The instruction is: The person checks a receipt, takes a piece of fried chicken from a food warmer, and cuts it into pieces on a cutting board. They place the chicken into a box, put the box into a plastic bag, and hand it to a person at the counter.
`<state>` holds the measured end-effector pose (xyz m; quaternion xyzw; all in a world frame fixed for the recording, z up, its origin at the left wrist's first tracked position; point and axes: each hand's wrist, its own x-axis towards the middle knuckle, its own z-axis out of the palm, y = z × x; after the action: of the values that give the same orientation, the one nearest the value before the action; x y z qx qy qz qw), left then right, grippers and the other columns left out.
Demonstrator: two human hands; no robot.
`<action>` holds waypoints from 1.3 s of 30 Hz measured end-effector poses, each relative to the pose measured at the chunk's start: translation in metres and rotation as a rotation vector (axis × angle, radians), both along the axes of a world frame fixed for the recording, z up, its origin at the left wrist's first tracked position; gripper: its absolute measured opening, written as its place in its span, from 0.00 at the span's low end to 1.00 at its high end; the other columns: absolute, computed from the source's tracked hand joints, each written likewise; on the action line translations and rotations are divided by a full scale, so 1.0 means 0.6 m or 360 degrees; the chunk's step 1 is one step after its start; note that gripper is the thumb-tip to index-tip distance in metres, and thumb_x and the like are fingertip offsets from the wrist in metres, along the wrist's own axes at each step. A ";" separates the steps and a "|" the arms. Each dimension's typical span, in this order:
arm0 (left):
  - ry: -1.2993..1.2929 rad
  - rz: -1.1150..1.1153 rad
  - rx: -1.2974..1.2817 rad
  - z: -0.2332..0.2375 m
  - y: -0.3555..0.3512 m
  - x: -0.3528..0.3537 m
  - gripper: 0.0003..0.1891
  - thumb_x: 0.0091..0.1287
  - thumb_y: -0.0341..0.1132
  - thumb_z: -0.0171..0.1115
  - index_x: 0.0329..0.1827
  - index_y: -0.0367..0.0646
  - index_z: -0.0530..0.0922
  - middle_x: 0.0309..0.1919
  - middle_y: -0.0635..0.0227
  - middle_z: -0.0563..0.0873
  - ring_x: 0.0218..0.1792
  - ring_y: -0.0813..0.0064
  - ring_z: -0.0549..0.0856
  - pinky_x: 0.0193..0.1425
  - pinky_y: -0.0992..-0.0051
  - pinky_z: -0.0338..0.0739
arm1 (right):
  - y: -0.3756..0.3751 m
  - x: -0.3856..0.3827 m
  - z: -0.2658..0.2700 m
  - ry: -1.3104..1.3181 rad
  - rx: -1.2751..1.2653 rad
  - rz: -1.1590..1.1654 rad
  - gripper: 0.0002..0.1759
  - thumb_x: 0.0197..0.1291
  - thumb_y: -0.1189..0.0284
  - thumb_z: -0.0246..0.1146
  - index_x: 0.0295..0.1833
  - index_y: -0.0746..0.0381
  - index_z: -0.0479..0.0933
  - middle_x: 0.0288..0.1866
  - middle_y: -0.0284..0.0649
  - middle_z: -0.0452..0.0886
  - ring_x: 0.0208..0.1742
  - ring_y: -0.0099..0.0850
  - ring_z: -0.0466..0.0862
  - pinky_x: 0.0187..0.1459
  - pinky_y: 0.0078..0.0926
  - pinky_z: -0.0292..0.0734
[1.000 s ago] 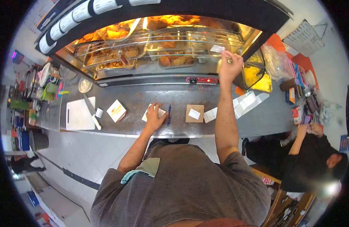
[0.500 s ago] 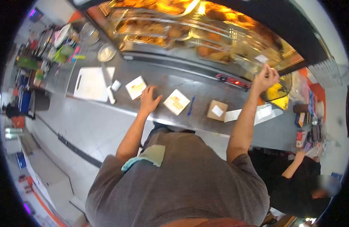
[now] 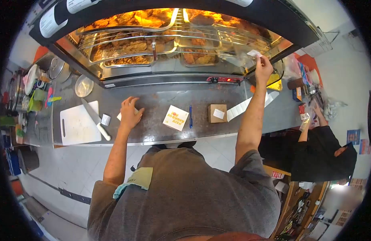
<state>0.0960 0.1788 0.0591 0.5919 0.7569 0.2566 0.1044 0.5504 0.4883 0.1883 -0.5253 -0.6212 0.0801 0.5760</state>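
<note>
My left hand (image 3: 130,114) is closed over a white box that lies on the steel counter (image 3: 153,134); only a bit of the box shows beside the fingers. To its right lie a printed white box (image 3: 175,117), a blue pen (image 3: 190,117) and a brown box (image 3: 217,113) with a white label. My right hand (image 3: 263,68) is raised in front of the warming cabinet's glass, pinching a small white label (image 3: 254,53). A strip of white labels (image 3: 239,109) runs under my right forearm.
A white cutting board (image 3: 80,124) and a knife (image 3: 91,111) lie at the left, below a clear bowl (image 3: 84,86). The warming cabinet (image 3: 161,80) with food trays spans the back. A person in black (image 3: 322,150) stands at the right.
The view has shifted and turned. My left hand has moved from beside the left white box onto it, largely covering it. My right hand still holds the small label up.
</note>
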 end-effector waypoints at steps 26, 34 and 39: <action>0.0927 -0.0777 0.0723 0.286 0.444 0.458 0.39 0.58 0.40 0.61 0.72 0.82 0.56 0.77 0.80 0.46 0.78 0.62 0.41 0.74 0.40 0.24 | 0.004 0.027 0.028 -0.1164 0.0786 0.0555 0.04 0.54 0.78 0.66 0.34 0.63 0.77 0.24 0.36 0.72 0.28 0.32 0.74 0.36 0.32 0.65; 0.1415 -0.0539 0.1104 0.262 0.465 0.461 0.23 0.58 0.49 0.58 0.59 0.78 0.72 0.76 0.79 0.51 0.77 0.60 0.44 0.71 0.32 0.25 | 0.008 0.037 0.049 -0.1302 0.0827 0.0792 0.07 0.53 0.79 0.65 0.39 0.63 0.78 0.25 0.36 0.71 0.28 0.32 0.74 0.38 0.33 0.68; 0.1054 -0.0582 0.1618 0.247 0.496 0.481 0.07 0.57 0.47 0.59 0.37 0.69 0.81 0.64 0.87 0.70 0.73 0.75 0.57 0.69 0.30 0.25 | 0.019 0.054 0.046 -0.1463 0.0876 0.0842 0.12 0.49 0.80 0.65 0.42 0.65 0.79 0.25 0.35 0.70 0.29 0.32 0.74 0.38 0.32 0.68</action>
<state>0.3848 0.4766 0.2073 0.7353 0.4193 0.3654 -0.3873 0.5831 0.4997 0.2161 -0.1651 -0.9144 -0.1786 0.3237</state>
